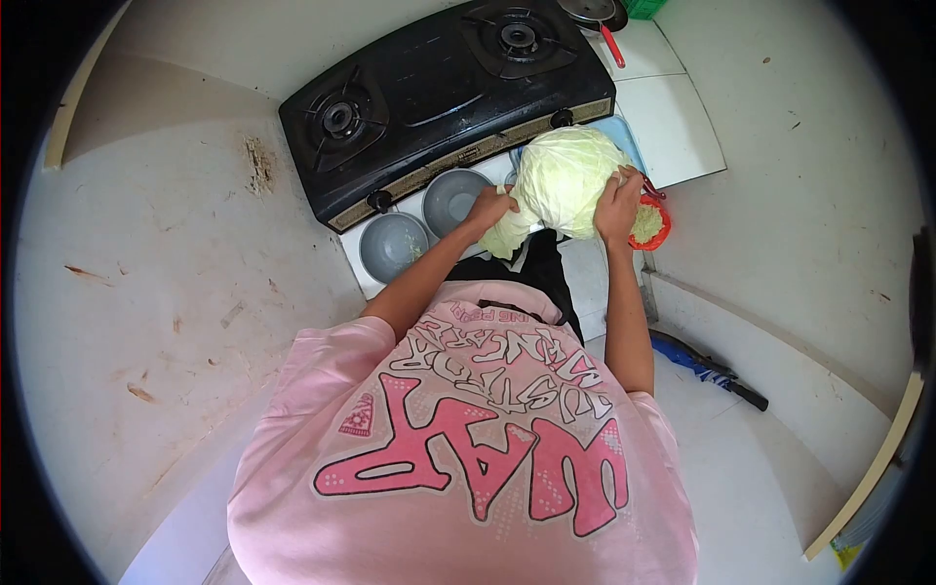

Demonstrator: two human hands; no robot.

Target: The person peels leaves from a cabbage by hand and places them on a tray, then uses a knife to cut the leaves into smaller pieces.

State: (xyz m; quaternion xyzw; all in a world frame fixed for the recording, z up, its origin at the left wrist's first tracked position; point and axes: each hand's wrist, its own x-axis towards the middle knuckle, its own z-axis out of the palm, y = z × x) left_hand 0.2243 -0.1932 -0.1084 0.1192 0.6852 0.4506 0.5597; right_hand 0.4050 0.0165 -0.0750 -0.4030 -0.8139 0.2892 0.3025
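A large pale green cabbage (567,175) is held up in front of the stove, between both hands. My left hand (490,210) pinches an outer cabbage leaf (507,234) that hangs partly away from the head's left side. My right hand (618,207) grips the cabbage at its right side, fingers curled over it. Close to my left hand stands a grey bowl (450,200), and farther left another grey bowl (394,249) with a few pale green bits inside. Part of a light blue tray (624,136) shows behind the cabbage.
A black two-burner stove (419,97) stands behind the bowls. Right of my right hand is a red container (664,232) holding shredded pale green pieces. A pan with a red handle (612,47) lies at the back right. A blue folded umbrella (707,366) rests on the floor.
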